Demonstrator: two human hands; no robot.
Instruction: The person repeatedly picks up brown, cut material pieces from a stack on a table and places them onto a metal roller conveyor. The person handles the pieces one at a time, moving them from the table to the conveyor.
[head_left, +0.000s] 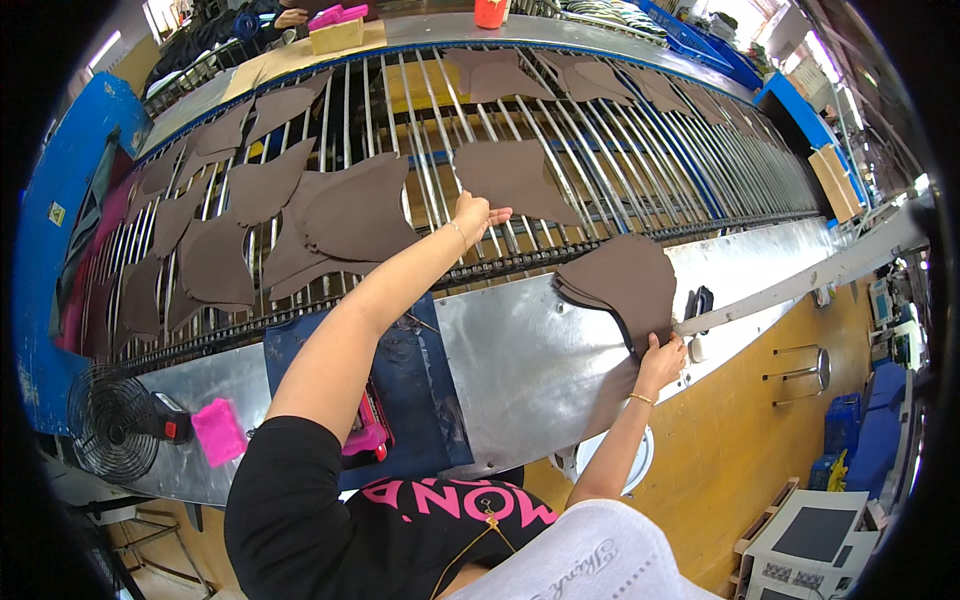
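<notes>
On the slatted metal conveyor (433,200) lies a flat brown cut panel (515,180). My left hand (480,216) reaches across and closes on this panel's lower left edge, with some fingers stretched over it. To the right, a small stack of brown panels (625,285) with curved edges rests on the metal table (530,350). My right hand (660,364) grips the stack's near lower end, thumb and fingers closed there. More brown panels (355,210) lie in overlapping groups along the left of the conveyor.
A black fan (115,425) and a pink pad (219,432) sit at the near left, beside a dark blue sheet (425,400). A pale metal bar (790,285) slants in from the right. Blue end frames (75,220) bound the conveyor. A stool (800,365) stands on the floor.
</notes>
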